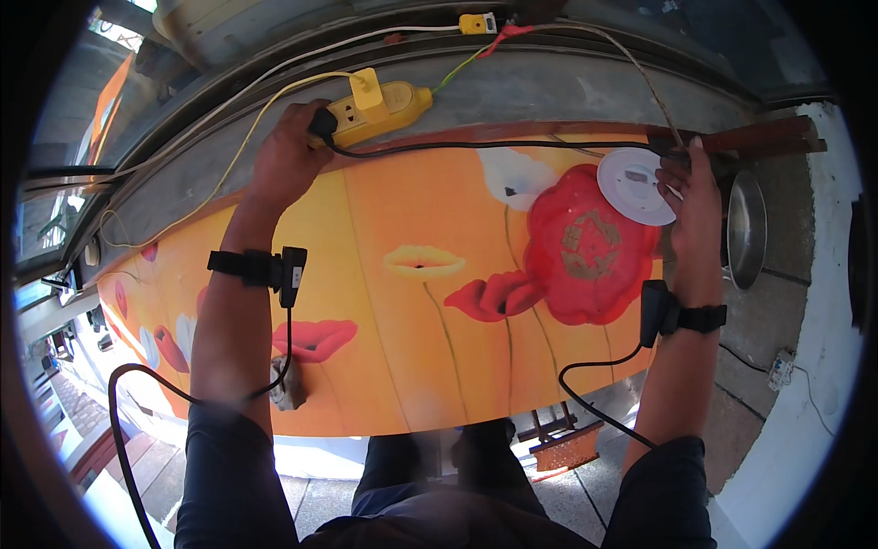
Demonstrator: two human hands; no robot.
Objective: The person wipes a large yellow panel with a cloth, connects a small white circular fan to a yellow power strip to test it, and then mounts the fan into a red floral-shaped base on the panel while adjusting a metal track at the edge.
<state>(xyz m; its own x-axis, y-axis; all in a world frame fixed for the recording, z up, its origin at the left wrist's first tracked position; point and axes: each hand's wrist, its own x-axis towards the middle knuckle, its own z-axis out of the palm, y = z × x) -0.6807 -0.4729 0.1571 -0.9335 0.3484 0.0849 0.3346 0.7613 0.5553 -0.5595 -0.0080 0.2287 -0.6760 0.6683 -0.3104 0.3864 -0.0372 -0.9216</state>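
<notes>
Far left: left hand (285, 165), fingers curled together, closed round the black plug (322, 123) at the near end of the yellow power strip (384, 112). Just right of that hand, a yellow adapter (368, 95) sits in the strip. Judged: plug small, rigid, best held by its body rather than by the lead; strip hard, light, apt to slide unless steadied.

Black cable (494, 145) runs rightward from the left hand toward the right; looks flexible.

Left of and below the right hand: red flower-shaped tray (585, 238), probably stiff, light, smooth.

Right hand (686, 188): fingers partly curled, apparently pinching the right rim of a white disc (636, 188). Disc likely light, rigid, slick; the rim is the sensible hold. Cannot tell whether the cable's dark end is gripped too.

Just right of it: metal pan (746, 229).
</notes>
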